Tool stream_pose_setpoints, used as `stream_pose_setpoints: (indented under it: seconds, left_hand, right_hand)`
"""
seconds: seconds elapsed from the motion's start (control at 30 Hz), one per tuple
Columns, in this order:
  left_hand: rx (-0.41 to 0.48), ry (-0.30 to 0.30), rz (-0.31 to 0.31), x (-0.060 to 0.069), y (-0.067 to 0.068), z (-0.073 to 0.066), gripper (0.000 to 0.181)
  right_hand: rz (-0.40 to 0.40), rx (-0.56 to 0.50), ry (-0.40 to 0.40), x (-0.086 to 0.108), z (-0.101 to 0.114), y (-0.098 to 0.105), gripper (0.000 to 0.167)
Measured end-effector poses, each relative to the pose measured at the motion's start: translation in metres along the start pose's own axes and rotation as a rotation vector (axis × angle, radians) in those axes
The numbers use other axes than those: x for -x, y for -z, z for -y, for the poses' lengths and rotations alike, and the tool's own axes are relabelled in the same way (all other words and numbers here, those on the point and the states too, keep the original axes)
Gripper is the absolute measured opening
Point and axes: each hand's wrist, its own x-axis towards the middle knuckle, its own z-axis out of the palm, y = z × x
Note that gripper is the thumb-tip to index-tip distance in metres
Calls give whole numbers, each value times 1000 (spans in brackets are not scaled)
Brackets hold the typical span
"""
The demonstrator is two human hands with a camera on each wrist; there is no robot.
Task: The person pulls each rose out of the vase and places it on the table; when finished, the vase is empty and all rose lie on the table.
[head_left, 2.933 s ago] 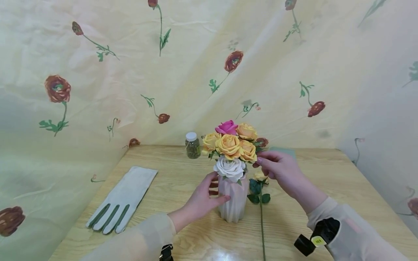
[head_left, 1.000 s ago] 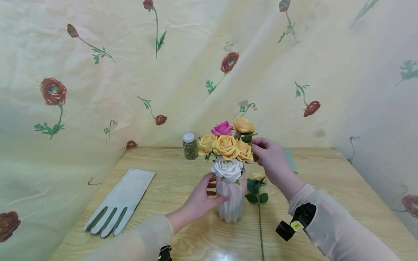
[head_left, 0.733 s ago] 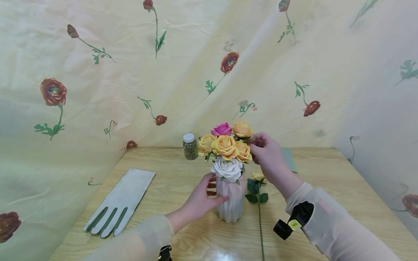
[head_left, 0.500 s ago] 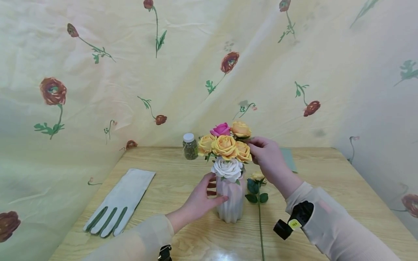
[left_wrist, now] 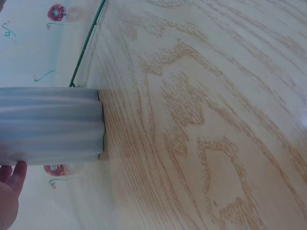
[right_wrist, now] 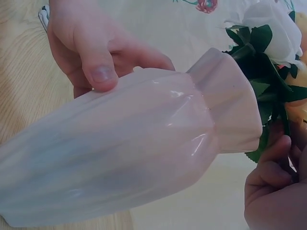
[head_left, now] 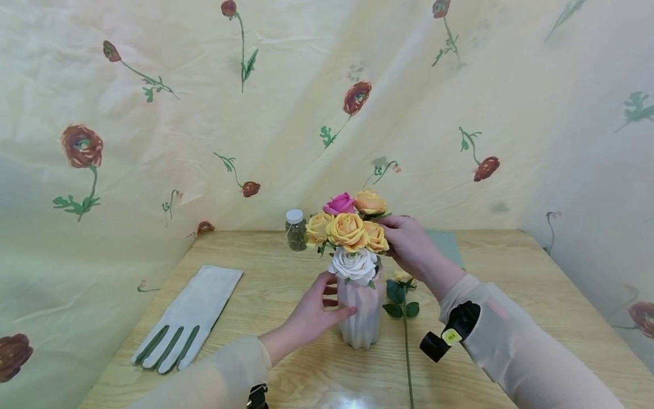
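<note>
Around the vase [head_left: 361, 324], the left hand [head_left: 309, 315] lays its thumb across the front, fingers spread along the left side, gripping the body below the neck. Above the vase's right rim, the right hand [head_left: 409, 244] seems to pinch the stem just under the rear rose [head_left: 370, 203]; the right wrist view shows its fingers folded close among the leaves but hides the exact contact. That yellow bloom stands over the vase, next to the pink rose [head_left: 339, 204] and behind the front yellow roses [head_left: 347, 232]. The white rose [head_left: 353, 265] hangs over the vase's front. Right of the vase, a loose rose [head_left: 395, 291] lies on the table [head_left: 521, 261]; left of it and farther back stands a jar [head_left: 296, 234], and well to its left lies a glove [head_left: 186, 321].

The step looks like settling the rear stem. Best to keep the vase upright with a firm left grip, hold the stem rather than the petals, and ease it down gently so the leaves don't snag on neighbours.

Compared with a second ago, the rear rose sits lower and closer to the pink one, the blooms lean farther left over the vase, and the right hand is nearer its middle. The left hand's hold looks unchanged.
</note>
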Motion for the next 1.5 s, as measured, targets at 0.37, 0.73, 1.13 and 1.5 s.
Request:
stream_pose_setpoints:
  seconds: [0.37, 0.73, 1.13, 1.5]
  left_hand:
    - [6, -9, -1, 1, -1, -1, 66]
    - [-5, -16, -2, 1, -1, 0, 68]
    - [3, -22, -4, 1, 0, 1, 69]
    - [27, -20, -7, 1, -1, -1, 69]
  right_hand:
    - [14, -29, 12, -3, 1, 1, 39]
    - [-96, -98, 46, 3, 22, 12, 13]
    - [-124, -285, 23, 13, 41, 17, 8]
    - [-165, -359, 101, 18, 44, 22, 8]
